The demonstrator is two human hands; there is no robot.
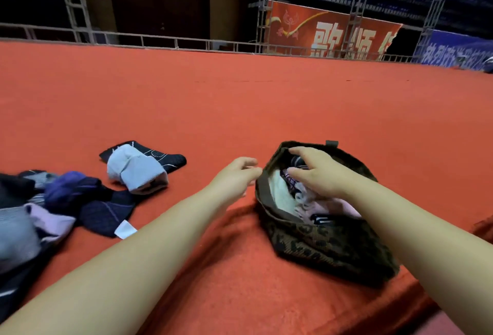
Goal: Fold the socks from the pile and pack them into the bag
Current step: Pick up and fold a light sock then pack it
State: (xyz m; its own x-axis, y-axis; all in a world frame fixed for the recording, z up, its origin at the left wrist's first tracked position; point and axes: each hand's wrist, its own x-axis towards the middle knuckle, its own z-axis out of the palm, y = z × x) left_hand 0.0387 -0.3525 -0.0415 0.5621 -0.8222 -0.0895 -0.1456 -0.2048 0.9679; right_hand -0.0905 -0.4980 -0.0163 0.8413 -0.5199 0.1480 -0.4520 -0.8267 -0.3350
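Note:
A dark leopard-patterned bag (328, 246) lies open on the red cloth at the right, with several folded socks (290, 196) inside it. My right hand (317, 172) reaches into the bag's mouth, fingers spread and resting on the socks there. My left hand (236, 174) is at the bag's left rim, fingers loosely curled; whether it pinches the rim is unclear. A loose pile of dark, purple and grey socks (53, 201) lies at the left edge. Apart from it sits a grey sock on a black sock (138, 166).
A wide red cloth surface (240, 108) stretches ahead and around the bag. At its far edge runs a metal railing (160, 41), with scaffolding and a red banner (333, 33) beyond. The cloth's near edge drops off at bottom right.

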